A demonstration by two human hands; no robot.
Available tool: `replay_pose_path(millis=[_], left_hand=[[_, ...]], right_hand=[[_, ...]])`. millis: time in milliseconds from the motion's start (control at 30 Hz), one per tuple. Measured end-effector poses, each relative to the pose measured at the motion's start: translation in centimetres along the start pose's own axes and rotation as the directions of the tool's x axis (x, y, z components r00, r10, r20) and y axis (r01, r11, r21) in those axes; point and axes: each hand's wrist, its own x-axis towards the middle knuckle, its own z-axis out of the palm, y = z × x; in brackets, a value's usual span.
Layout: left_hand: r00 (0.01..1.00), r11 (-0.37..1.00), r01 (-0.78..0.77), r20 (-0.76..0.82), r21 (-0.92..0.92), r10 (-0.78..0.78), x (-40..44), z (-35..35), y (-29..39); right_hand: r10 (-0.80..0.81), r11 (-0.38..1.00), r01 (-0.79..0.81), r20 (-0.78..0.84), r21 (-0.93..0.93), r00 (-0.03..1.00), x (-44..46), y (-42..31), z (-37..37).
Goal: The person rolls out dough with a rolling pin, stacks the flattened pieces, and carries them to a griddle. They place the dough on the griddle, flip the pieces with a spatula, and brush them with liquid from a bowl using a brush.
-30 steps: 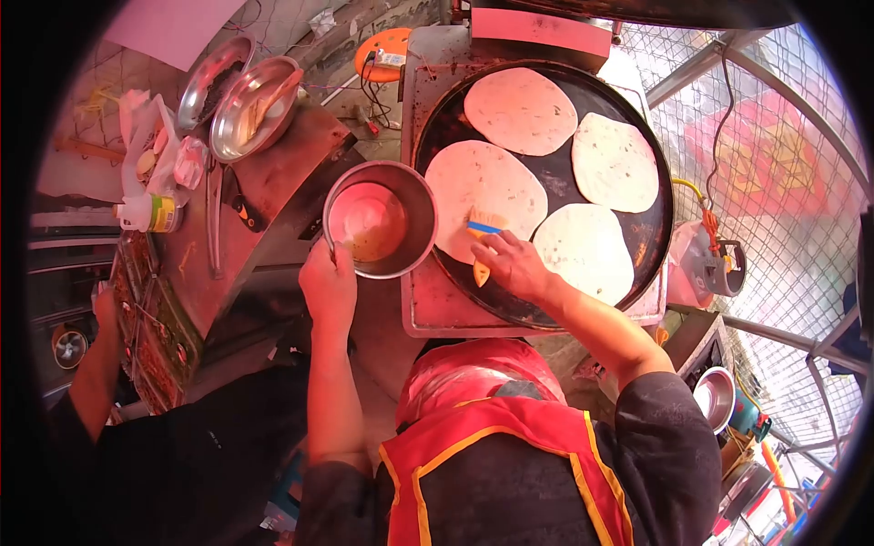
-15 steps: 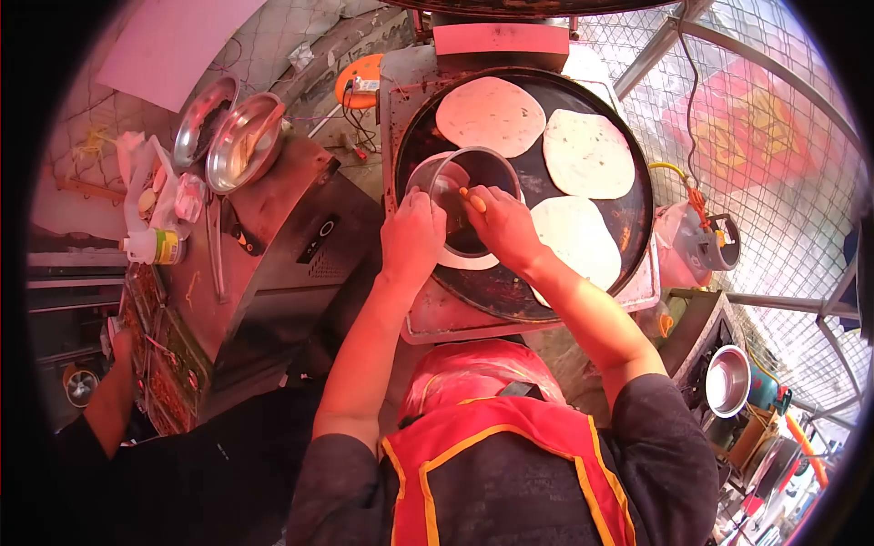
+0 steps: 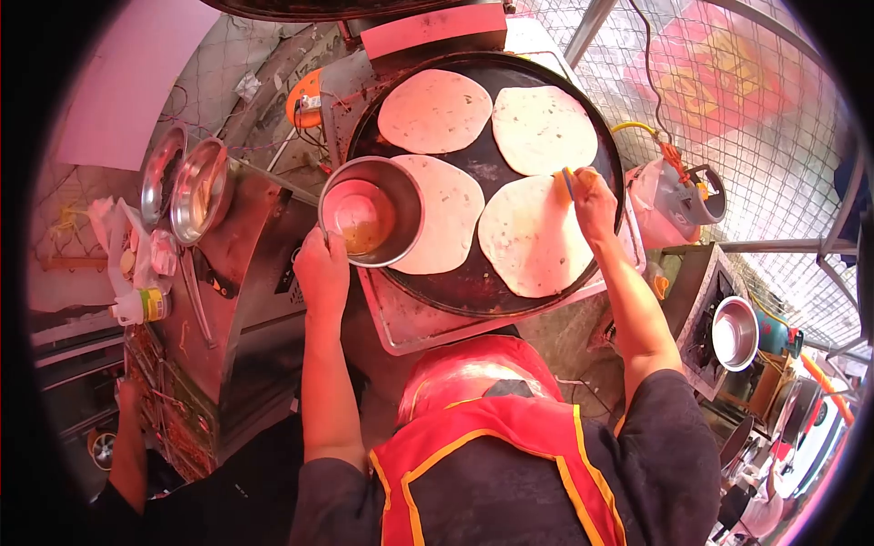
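Observation:
My left hand (image 3: 322, 273) is closed on the rim of a metal bowl (image 3: 411, 214) with a little yellowish liquid at its bottom. The bowl is tilted over the left edge of a round black griddle (image 3: 492, 173). In my right hand (image 3: 594, 205) is a small brush (image 3: 568, 182) with a yellowish end and a blue part, held at the near right flatbread (image 3: 533, 241). Three more flatbreads lie on the griddle: one at the far left (image 3: 435, 111), one at the far right (image 3: 546, 129), and one at the near left (image 3: 446, 214), partly behind the bowl.
Left stands a metal counter (image 3: 246, 273) with steel bowls (image 3: 202, 191), tongs (image 3: 196, 300) and a plastic bottle (image 3: 141, 307). A co-worker's arm (image 3: 129, 446) shows at lower left. A gas cylinder (image 3: 678, 196) and wire mesh are to the right; a steel pot (image 3: 734, 333) sits on a stove.
My left hand has drawn the bowl left, uncovering the near left flatbread. My right hand has left the bowl and moved right with the brush to the near right flatbread. The view has shifted.

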Motion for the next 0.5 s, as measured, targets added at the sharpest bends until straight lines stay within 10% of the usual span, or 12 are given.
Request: replay_pose_path(millis=[67, 200, 367, 467, 500], left_hand=[[1.000, 1.000, 0.018, -0.009, -0.001, -0.018, -0.1, 0.0, 0.0], [1.000, 0.999, 0.030, 0.005, -0.035, -0.030, -0.6, -0.1, 0.5], [0.999, 0.998, 0.001, 0.034, -0.062, 0.001, -1.3, 0.3, 1.0], [0.998, 0.996, -0.033, 0.046, -0.087, 0.037, -1.6, 0.4, 1.6], [0.998, 0.995, -0.034, 0.054, -0.095, 0.039, -1.5, 0.4, 2.0]], right_hand=[[-0.311, 0.931, 0.325, 0.104, -0.164, 0.945, -1.7, -3.5, 2.0], [-0.514, 0.857, 0.474, 0.418, 0.204, 0.749, -10.6, -9.1, 2.0], [0.289, 0.834, -0.436, 0.406, 0.339, 0.867, -11.3, -0.1, -2.9], [0.291, 0.950, -0.303, 0.146, 0.073, 0.946, -6.8, 1.4, -7.5], [0.077, 0.995, -0.069, 0.103, -0.076, 0.992, -6.4, 1.5, -7.0]])
